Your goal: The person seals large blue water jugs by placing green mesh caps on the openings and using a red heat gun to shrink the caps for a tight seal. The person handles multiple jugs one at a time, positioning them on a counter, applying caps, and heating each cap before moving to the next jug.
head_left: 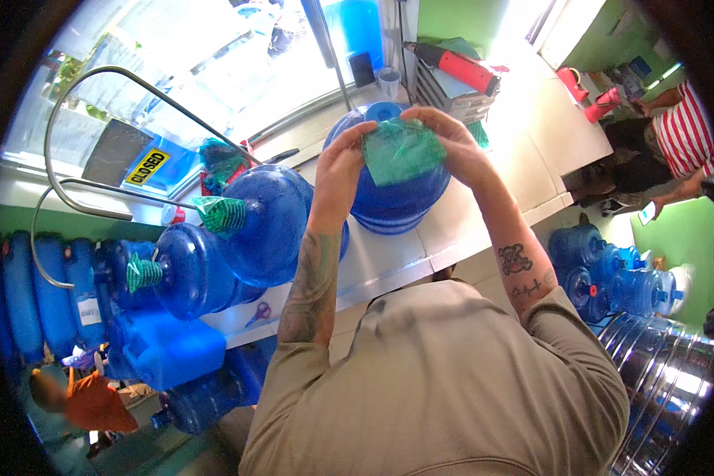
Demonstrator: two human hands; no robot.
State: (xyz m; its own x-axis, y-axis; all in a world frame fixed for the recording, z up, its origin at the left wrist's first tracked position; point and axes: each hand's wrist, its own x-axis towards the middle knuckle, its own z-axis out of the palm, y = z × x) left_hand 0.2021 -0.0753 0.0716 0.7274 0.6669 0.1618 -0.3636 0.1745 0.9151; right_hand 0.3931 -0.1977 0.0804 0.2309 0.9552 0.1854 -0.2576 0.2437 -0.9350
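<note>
Between both my hands is a flat piece of green translucent plastic film point(404, 151), which looks like a bottle-neck sleeve. My left hand point(346, 152) pinches its left edge, and my right hand point(447, 141) grips its upper right edge. Just beneath stands a large blue water jug point(397, 208) on the white counter, its blue cap point(384, 112) showing behind the film. To the left, a blue jug point(266, 230) lies tilted with a crinkled green sleeve point(219, 214) on its neck. Beside it another blue jug point(194, 274) wears a similar green sleeve point(143, 272).
A curved metal rail point(50, 143) rises at left. Purple scissors point(259, 315) lie near the counter edge point(357, 286). A red and black tool point(460, 68) rests on stacked boxes behind. More jugs point(599, 270) stand at right. A person in stripes point(685, 131) and another in orange point(99, 401) are nearby.
</note>
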